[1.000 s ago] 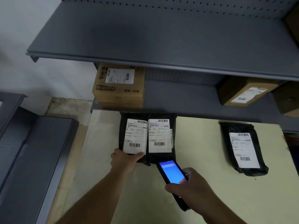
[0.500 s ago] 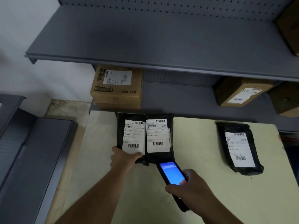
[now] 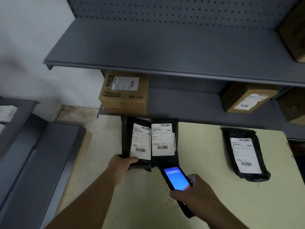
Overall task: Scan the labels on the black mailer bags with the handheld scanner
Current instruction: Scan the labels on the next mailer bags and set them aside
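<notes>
The right hand (image 3: 200, 198) is wrapping its grip around the lower body of the handheld scanner (image 3: 177, 180), thumb resting at the bottom edge of the lit blue screen, and is aiming the scanner's head toward the near end of the middle mailer bag (image 3: 165, 160). The left hand (image 3: 123, 164) is pinching the near edge of the left mailer bag (image 3: 127, 138), its grip closed on the black plastic just below the white label, pressing that bag flat on the pale surface (image 3: 206, 154). These two bags are lying side by side and touching, labels up, right against the lower shelf (image 3: 189, 104); a third mailer bag (image 3: 244, 154) is lying well apart to the right, also label up. The main risk, as I judge it, is a wrong read: the two barcodes are sitting so near each other that a slightly off aim could be catching the neighbour's code, or one bag could be getting scanned twice and the other skipped. The scanner head is also hanging very near the bag's edge, which may be too steep an angle for the beam to reach the barcode higher up. Wrinkled, glossy plastic could be curling a label and spoiling the read, and a slipping left grip would be letting that bag shift.
</notes>
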`<state>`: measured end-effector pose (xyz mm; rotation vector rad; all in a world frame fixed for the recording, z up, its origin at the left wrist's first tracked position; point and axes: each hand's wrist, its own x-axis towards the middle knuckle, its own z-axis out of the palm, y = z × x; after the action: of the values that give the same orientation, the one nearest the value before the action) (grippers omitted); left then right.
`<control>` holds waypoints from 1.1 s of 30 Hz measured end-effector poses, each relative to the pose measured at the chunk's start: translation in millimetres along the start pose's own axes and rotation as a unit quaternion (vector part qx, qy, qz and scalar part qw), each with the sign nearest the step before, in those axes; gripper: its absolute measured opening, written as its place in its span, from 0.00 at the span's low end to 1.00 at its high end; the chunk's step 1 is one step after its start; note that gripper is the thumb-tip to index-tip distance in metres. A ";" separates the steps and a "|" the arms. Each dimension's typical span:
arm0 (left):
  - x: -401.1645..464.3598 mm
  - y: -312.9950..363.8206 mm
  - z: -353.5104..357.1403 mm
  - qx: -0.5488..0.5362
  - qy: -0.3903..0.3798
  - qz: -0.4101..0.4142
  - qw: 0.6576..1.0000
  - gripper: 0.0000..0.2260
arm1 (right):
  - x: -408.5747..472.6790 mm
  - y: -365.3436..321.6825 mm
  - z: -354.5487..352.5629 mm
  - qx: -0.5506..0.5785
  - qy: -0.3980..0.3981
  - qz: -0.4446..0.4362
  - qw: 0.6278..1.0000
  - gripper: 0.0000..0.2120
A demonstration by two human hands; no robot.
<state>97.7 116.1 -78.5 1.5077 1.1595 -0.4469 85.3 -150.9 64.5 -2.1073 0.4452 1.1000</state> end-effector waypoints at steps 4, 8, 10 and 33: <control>-2.6 -5.1 -9.0 -0.051 0.000 0.009 0.999 0.16 | -4.2 3.0 -3.7 0.004 -0.005 -0.009 1.000 0.25; -5.7 -10.9 -19.3 -0.100 0.022 0.031 0.994 0.27 | -9.0 2.7 -6.4 0.010 -0.016 -0.013 1.000 0.24; -12.5 -10.1 -20.7 -0.118 0.034 0.058 0.991 0.31 | -10.7 0.7 -7.2 0.008 -0.016 -0.021 1.000 0.23; -57.7 8.8 40.1 -0.121 -0.043 0.185 0.974 0.34 | -21.2 -21.0 -34.2 -0.007 0.026 -0.077 0.997 0.26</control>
<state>91.8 56.8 -40.2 1.4335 0.8088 -0.1099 104.8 -161.5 104.1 -2.1467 0.2943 0.9641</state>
